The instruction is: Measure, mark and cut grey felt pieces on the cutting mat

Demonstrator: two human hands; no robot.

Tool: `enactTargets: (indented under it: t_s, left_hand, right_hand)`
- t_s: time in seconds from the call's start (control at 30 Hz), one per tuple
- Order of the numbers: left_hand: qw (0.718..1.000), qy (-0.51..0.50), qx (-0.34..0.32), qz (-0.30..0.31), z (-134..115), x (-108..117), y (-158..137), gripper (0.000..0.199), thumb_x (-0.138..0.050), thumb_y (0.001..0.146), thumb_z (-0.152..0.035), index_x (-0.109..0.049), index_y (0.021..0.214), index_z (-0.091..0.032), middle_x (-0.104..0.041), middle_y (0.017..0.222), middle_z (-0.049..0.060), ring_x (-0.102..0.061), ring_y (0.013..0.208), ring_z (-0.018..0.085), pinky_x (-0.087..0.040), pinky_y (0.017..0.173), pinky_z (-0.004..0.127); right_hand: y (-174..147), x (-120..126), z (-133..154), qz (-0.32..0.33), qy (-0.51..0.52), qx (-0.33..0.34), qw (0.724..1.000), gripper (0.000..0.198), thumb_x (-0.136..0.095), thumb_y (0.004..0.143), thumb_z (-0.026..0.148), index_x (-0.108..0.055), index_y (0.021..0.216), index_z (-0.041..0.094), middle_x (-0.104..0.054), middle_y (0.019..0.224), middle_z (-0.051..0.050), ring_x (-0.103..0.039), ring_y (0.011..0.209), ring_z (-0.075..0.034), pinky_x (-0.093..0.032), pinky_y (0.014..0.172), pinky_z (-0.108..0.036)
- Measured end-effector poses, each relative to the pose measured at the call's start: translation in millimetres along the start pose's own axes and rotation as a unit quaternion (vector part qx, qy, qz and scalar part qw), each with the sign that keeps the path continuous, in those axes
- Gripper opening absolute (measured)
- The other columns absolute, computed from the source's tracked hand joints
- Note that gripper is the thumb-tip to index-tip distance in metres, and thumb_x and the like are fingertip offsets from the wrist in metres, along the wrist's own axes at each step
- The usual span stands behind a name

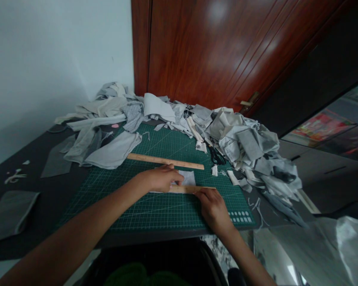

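Observation:
A small pale grey fabric piece (188,177) lies on a green cutting mat (125,216). Across its near edge runs a wooden ruler (183,189). My left hand (164,177) is over the fabric's left part with curled fingers, its fingertips pressed down at the ruler's far edge. At the ruler's right end, the fingers of my right hand (212,206) are closed on it. A second wooden ruler (167,161) rests on the mat just beyond my left hand. Part of the fabric is hidden under my left hand and the near ruler.
Heaped fabric scraps (235,137) line the back and right of the dark table (6,169). Black-handled scissors (216,156) lie by the right heap. A folded light grey cloth (115,150) overlaps the mat's left side. Behind stands a brown wooden door (191,51).

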State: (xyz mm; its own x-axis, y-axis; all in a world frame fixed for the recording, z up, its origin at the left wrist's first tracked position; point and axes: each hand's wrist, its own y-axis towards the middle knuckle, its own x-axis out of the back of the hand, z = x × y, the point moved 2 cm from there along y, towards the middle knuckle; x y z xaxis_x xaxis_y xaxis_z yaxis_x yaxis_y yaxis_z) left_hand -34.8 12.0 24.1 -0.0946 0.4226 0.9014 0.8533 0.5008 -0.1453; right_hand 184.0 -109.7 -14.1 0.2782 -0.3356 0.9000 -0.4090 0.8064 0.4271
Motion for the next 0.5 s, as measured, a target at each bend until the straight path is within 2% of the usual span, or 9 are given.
enactTargets:
  t_s: [0.3, 0.5]
  left_hand:
    - [1.000, -0.006, -0.002, 0.000, 1.0, -0.1, 0.3, 0.019, -0.059, 0.085, -0.012, -0.065, 0.094, -0.027, -0.065, 0.099, 0.002, -0.052, 0.108, 0.024, -0.038, 0.099, 0.036]
    - [1.000, -0.002, -0.002, 0.009, -0.3, 1.5, -0.4, 0.021, -0.059, 0.083, -0.010, -0.065, 0.094, -0.027, -0.065, 0.099, 0.002, -0.051, 0.108, 0.024, -0.037, 0.100, 0.036]
  right_hand:
    - [8.9, -3.0, 13.0, -0.013, -0.013, 0.004, 1.000, 0.032, -0.053, 0.088, -0.002, -0.071, 0.104, 0.019, -0.069, 0.100, -0.009, -0.059, 0.090, -0.025, -0.047, 0.082, -0.039]
    - [2.3, 4.8, 5.6, 0.007, -0.037, -0.024, 0.999, 0.034, -0.050, 0.087, -0.005, -0.072, 0.100, 0.018, -0.068, 0.100, -0.010, -0.059, 0.091, -0.026, -0.048, 0.084, -0.039]
